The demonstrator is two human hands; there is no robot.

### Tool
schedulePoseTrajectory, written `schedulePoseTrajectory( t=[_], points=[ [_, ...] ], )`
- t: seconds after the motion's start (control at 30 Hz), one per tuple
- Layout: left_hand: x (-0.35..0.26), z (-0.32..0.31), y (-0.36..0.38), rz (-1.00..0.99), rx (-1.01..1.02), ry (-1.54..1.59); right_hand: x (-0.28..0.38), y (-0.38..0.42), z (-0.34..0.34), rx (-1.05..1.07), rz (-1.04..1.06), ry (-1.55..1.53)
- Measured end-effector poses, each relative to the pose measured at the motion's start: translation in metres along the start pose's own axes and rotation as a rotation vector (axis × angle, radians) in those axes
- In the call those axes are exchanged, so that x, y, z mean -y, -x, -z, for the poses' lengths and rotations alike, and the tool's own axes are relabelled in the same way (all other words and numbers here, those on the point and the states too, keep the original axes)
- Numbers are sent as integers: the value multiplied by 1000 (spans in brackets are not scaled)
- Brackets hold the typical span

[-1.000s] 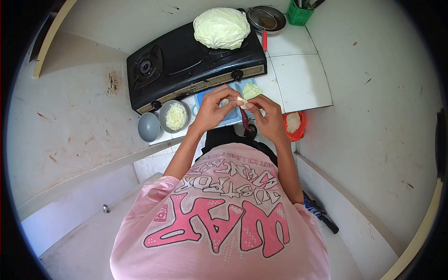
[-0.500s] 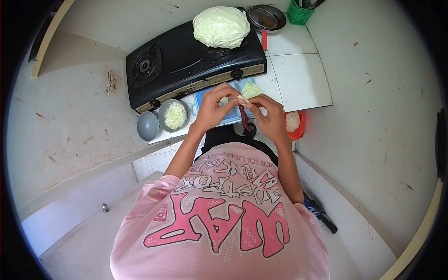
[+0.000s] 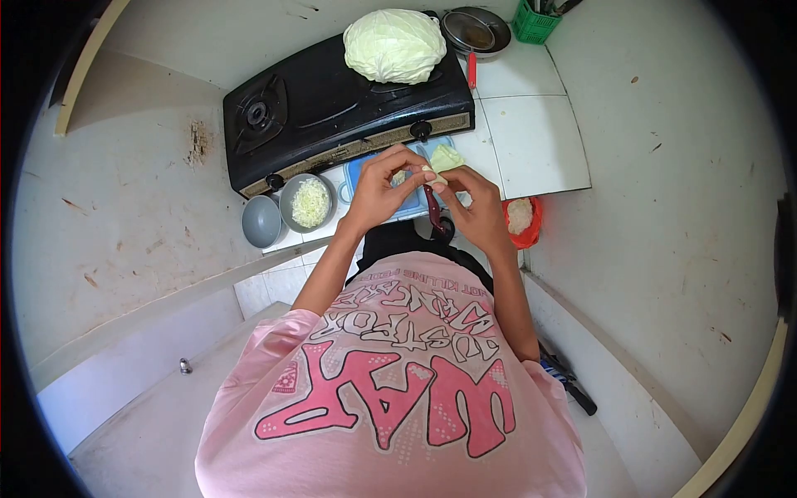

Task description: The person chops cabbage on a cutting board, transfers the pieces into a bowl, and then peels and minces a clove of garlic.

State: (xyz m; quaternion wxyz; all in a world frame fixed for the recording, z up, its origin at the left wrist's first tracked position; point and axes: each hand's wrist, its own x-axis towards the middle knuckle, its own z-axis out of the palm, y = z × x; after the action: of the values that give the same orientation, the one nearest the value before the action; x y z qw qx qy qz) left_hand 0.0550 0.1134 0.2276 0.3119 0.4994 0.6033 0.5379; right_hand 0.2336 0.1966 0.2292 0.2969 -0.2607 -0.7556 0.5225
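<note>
My left hand [image 3: 386, 187] and my right hand [image 3: 475, 206] meet over a blue cutting board [image 3: 359, 169], their fingertips pinched on a small pale piece [image 3: 433, 175], perhaps garlic or cabbage. Just beneath them a knife with a dark red handle [image 3: 432, 209] lies on the board, its blade mostly hidden. A light green cabbage leaf piece [image 3: 447, 157] rests on the board behind my fingers. Left of my left hand is a grey bowl of shredded cabbage [image 3: 310, 204], with another grey bowl [image 3: 262, 222] beside it.
A black gas stove [image 3: 324, 116] stands behind the board with a whole cabbage [image 3: 394, 46] on its right side. Behind right are a pan [image 3: 475, 33] and a green basket [image 3: 534, 23] of utensils. A red bag [image 3: 524, 236] with pale contents hangs or sits right of my right hand.
Both hands keep hold of the small pale piece, which shows a little more between the fingertips. The fingers have shifted slightly; the other objects have not visibly moved.
</note>
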Motion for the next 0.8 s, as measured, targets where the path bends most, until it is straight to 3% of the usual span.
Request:
schedulePoseTrajectory(
  t=[0.27, 0.47, 0.63, 0.8],
  points=[
    [1, -2, 3, -5, 37, -51, -5, 1, 0, 74, -8, 11],
    [-3, -7, 9, 148, 5, 344, -10, 7, -5, 114, -161, -198],
    [-1, -1, 14, 129, 74, 343, -12, 12, -7, 168, -229, -271],
    [6, -3, 21, 114, -31, 333, 0, 8, -17, -58, 36, -25]
  ],
)
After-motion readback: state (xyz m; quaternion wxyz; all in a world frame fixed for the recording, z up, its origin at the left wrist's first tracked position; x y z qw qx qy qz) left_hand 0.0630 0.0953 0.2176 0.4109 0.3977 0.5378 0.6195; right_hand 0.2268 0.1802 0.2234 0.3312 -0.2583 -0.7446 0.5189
